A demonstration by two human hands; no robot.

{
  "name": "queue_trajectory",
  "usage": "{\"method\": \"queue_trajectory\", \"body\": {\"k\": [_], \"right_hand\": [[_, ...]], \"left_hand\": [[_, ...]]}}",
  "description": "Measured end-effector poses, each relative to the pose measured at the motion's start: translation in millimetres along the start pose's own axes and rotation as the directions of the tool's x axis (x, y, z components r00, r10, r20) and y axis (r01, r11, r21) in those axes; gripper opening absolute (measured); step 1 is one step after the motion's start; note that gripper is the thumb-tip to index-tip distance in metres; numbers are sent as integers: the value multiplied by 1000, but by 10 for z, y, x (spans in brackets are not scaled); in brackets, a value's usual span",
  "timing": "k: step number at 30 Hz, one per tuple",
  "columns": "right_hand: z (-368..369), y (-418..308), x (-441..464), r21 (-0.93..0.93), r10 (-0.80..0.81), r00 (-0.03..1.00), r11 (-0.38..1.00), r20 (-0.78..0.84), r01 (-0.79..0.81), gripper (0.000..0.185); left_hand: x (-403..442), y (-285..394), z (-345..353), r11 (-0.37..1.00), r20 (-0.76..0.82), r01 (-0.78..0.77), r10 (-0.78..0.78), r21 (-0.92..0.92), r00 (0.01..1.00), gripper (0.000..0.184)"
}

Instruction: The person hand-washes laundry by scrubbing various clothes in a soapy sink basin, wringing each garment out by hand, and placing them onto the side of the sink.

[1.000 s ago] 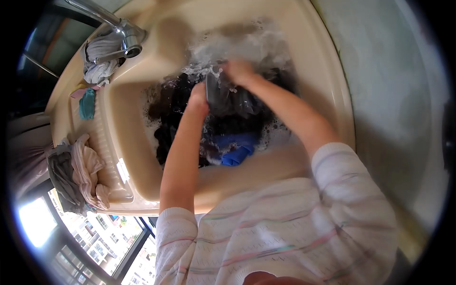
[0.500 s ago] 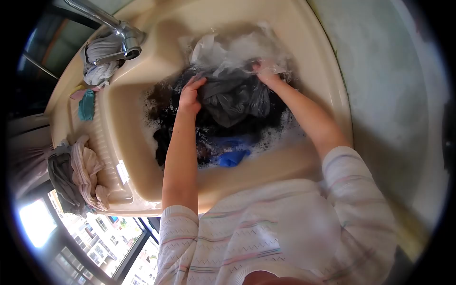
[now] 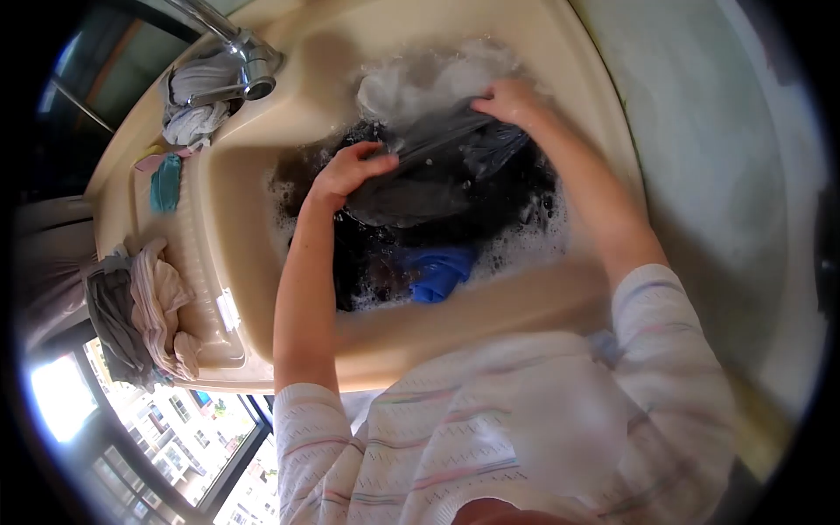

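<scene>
A wet dark grey garment (image 3: 420, 179) is stretched between my hands above the soapy water of a beige sink (image 3: 254, 227). My left hand (image 3: 352, 171) is closed on its left end, thumb on top. At its upper right edge, my right hand (image 3: 512, 101) pinches the cloth. White cloth (image 3: 420, 83) lies in the suds behind the garment. Nearer to me, a blue cloth (image 3: 442, 273) sits partly in the dark water. The lower folds of the grey garment hang into the water, so its full shape is hidden.
A chrome faucet (image 3: 256, 74) stands at the upper left, with bunched grey cloth (image 3: 197, 101) beside it. The ribbed ledge holds a teal cloth (image 3: 165, 184), a dark grey garment (image 3: 118, 319) and a pale pink garment (image 3: 159, 302). A wall (image 3: 709, 166) borders the sink's right side.
My hands have moved apart, the right one up and the left slightly down. The bunched grey garment is now pulled wider. More of the blue cloth shows.
</scene>
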State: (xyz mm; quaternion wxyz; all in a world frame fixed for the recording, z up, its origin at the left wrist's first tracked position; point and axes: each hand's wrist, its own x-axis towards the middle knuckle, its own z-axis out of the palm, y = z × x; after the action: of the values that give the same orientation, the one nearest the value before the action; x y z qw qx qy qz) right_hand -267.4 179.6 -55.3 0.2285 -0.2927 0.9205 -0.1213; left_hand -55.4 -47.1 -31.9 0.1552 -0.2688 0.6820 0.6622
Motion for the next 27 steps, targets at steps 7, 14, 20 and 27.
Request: {"method": "queue_trajectory", "body": {"k": [7, 14, 20, 27], "right_hand": [[176, -957, -475, 464, -682, 712, 691, 166, 554, 84], [652, -150, -316, 323, -34, 976, 941, -213, 103, 43], [1477, 319, -345, -125, -163, 978, 981, -130, 147, 28], [8, -1061, -958, 236, -451, 878, 847, -157, 477, 29]], "left_hand": [[-45, 611, 75, 823, 318, -237, 73, 516, 945, 36], [191, 147, 117, 490, 22, -252, 426, 834, 905, 40], [325, -307, 661, 382, 89, -161, 198, 910, 976, 46], [281, -368, 487, 803, -94, -76, 25, -591, 995, 37]]}}
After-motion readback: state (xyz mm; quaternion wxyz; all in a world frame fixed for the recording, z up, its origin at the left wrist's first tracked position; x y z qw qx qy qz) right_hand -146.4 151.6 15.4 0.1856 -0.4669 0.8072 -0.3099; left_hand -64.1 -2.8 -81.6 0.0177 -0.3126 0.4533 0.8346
